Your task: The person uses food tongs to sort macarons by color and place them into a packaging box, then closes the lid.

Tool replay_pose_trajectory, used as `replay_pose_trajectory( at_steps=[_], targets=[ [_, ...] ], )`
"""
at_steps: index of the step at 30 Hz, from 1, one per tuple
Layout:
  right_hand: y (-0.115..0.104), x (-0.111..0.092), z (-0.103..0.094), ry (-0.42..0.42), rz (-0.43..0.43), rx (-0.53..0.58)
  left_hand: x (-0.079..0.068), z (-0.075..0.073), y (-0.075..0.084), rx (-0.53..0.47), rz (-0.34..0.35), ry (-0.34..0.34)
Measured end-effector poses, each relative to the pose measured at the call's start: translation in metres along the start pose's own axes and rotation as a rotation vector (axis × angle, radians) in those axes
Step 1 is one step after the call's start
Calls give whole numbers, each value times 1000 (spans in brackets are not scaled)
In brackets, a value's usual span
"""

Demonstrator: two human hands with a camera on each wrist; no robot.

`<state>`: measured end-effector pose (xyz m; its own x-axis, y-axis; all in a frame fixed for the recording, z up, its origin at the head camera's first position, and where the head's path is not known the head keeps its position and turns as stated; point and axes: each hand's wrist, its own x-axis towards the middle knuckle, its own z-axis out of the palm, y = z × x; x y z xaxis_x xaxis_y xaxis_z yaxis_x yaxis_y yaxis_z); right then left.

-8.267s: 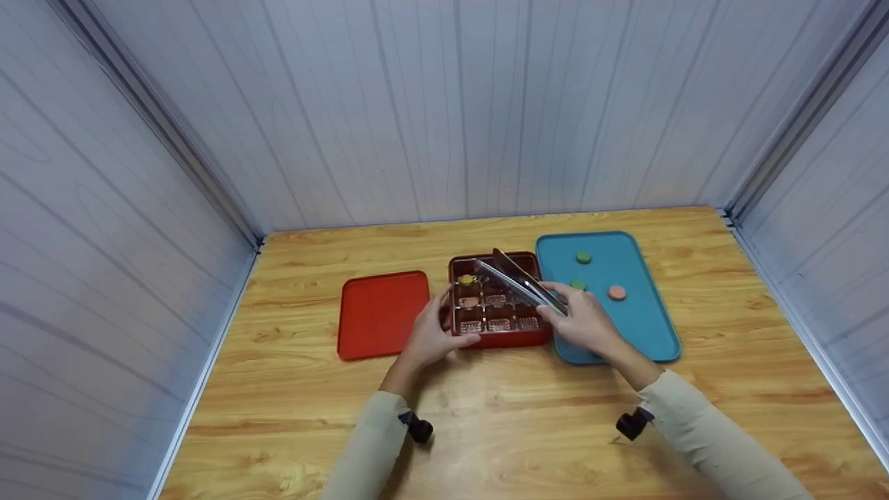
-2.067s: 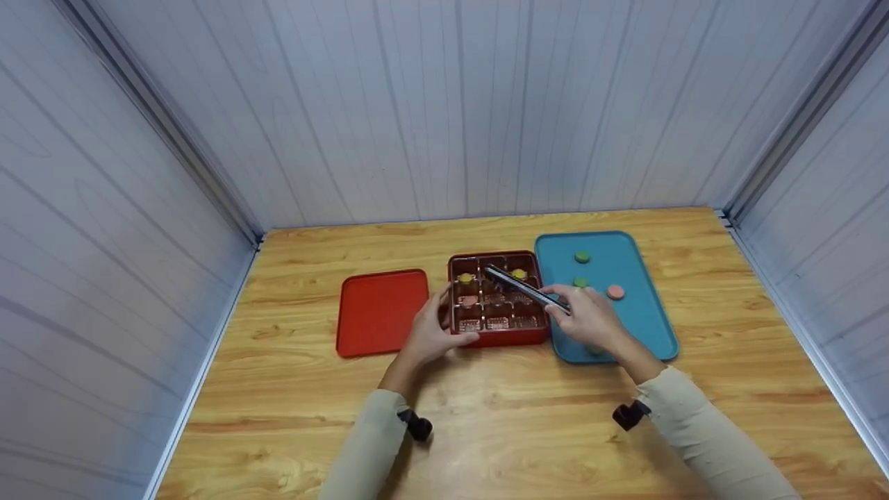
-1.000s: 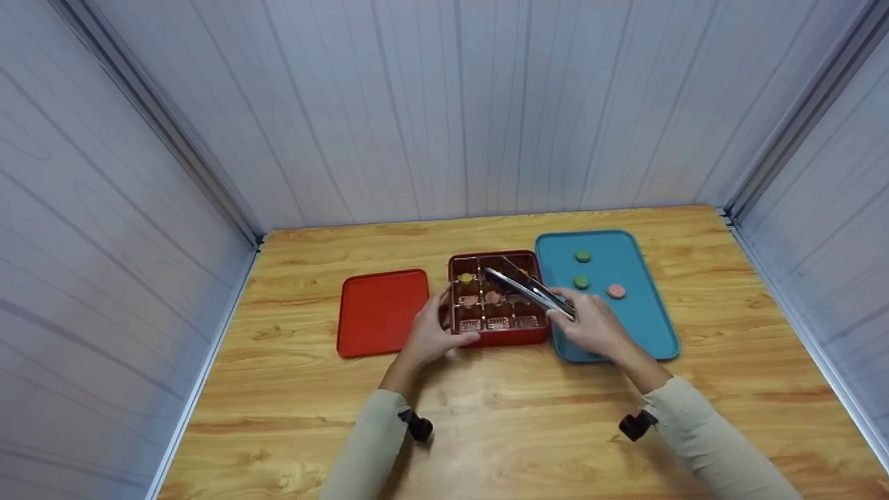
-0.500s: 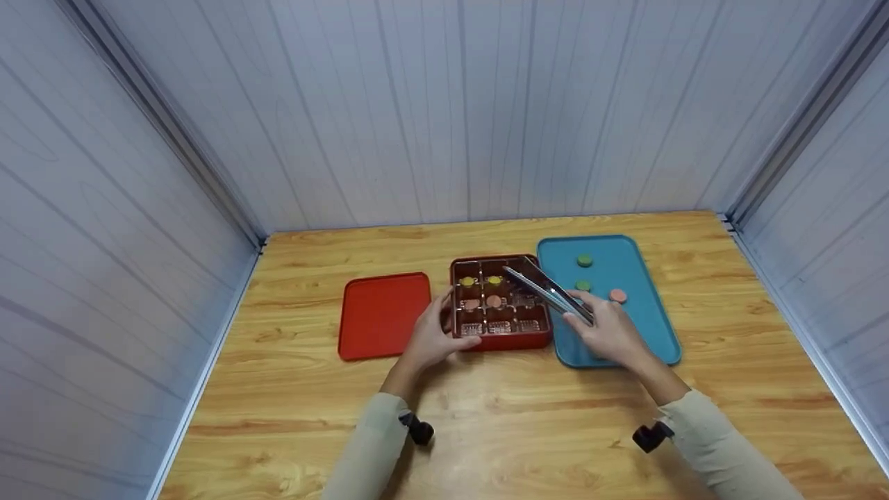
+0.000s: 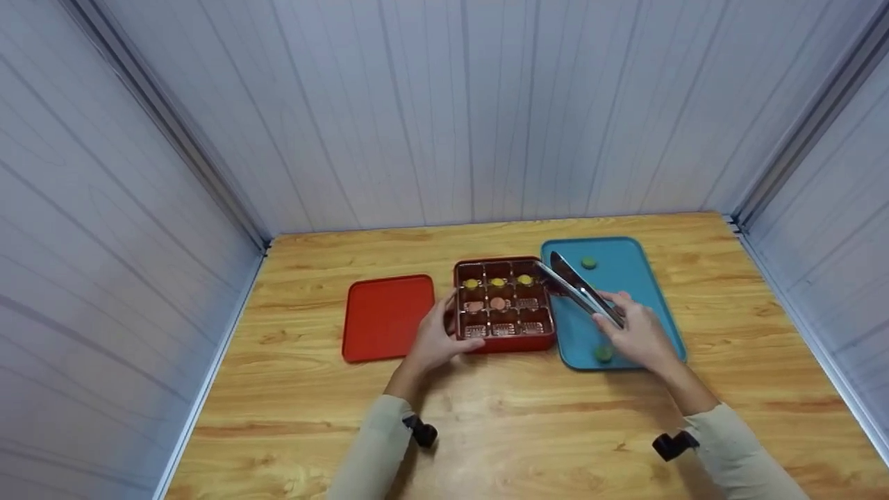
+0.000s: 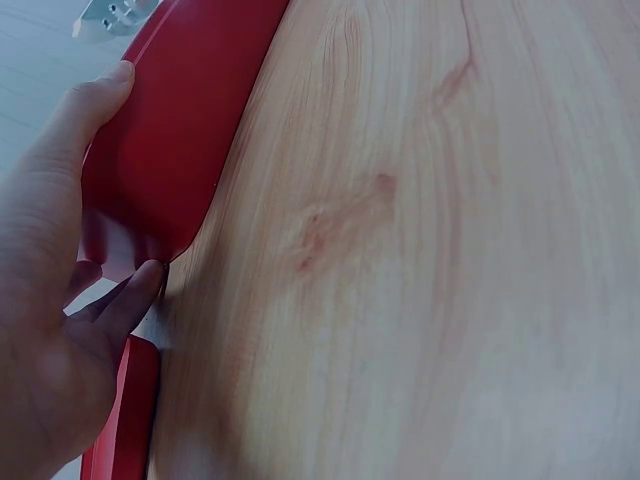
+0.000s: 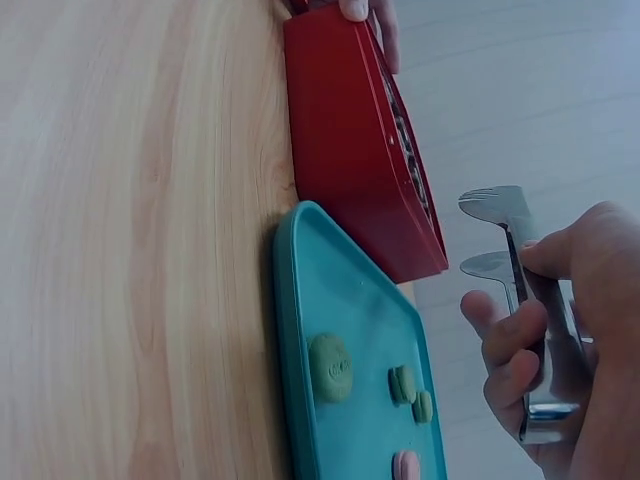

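Note:
My left hand [image 5: 439, 342] grips the near left corner of a red divided box [image 5: 517, 343], thumb along the front wall, fingers round the left side. Three yellow macarons [image 5: 497, 282] sit in its back row. Two pink macarons [image 5: 498, 304] lie in the middle row's left and centre cells. My right hand [image 5: 642, 337] holds metal tongs [image 5: 587, 296] over the blue tray [image 5: 574, 347], arms spread, nothing between the tips. On the tray lie several green macarons [image 7: 330, 368] and a pink macaron [image 7: 406, 465], partly hidden by the hand in the head view.
A flat red lid [image 5: 387, 319] lies left of the box, close to my left hand. The blue tray stands against the box's right side. Pale panel walls [image 5: 500, 125] enclose the wooden table [image 5: 528, 417] at the back and sides.
Around one second ago a pink macaron appeared in the box's centre cell as the tongs spread. Since then the tongs have moved right, from the box to the tray. My left hand stayed put.

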<state>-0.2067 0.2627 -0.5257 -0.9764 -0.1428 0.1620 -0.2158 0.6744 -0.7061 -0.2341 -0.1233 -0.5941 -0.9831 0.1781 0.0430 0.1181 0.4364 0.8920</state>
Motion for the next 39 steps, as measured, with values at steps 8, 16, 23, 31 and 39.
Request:
replay_pose_trajectory(
  at_steps=[8, 16, 23, 31, 39],
  targets=[
    [13, -8, -19, 20, 39, -37, 1, 1, 2, 0, 12, -11],
    [23, -12, -35, 23, 102, -122, 0, -1, 0, 27, -6, -10],
    [36, -16, -57, -16, 132, -186, 0, -2, 1, 32, 4, -9],
    [51, -14, -88, -131, 141, -256, 0, -2, -1, 14, 6, -15],
    [63, -13, -103, -199, 130, -260, 0, 0, -3, -4, 23, -7]
  ],
)
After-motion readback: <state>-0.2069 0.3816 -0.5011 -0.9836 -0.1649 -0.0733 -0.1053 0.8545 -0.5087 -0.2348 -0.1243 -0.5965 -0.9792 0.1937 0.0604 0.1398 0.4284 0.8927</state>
